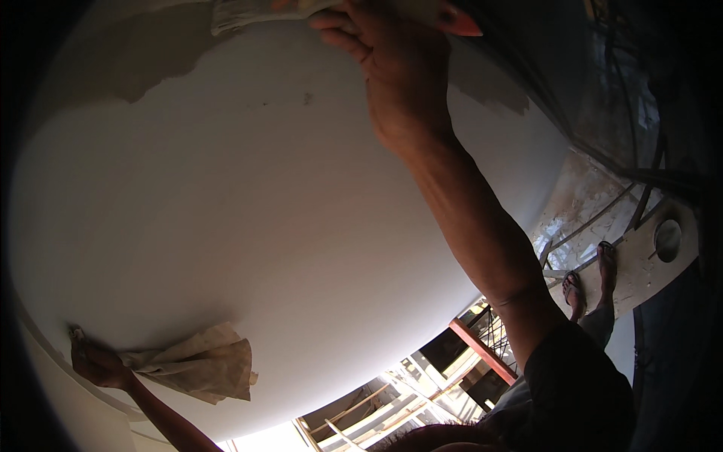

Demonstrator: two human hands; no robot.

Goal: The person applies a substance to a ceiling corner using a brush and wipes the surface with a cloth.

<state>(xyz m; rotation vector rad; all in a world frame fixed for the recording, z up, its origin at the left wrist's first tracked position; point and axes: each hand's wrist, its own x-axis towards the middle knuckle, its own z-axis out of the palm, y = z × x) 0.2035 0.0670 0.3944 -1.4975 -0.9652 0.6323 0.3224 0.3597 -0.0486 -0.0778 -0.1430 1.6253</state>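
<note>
My right hand (399,68), raised at the top of the head view, is closed round what looks like a wide paintbrush (252,15). Its pale bristle end lies against the big white surface (279,203), and a red handle tip (463,22) sticks out past the wrist. A darker grey-brown patch (143,68) borders the white at upper left. At lower left my left hand (98,365) is closed on a beige cloth (199,365), which fans out to the right. These fingers are near the surface's edge; whether they touch it I cannot tell.
My sandalled feet (591,282) stand on a pale plank (640,275) at right, with a round container (667,239) on it. Dark poles (602,162) cross above the plank. Below are a red beam (482,350) and light-coloured framing (399,403) in bright daylight.
</note>
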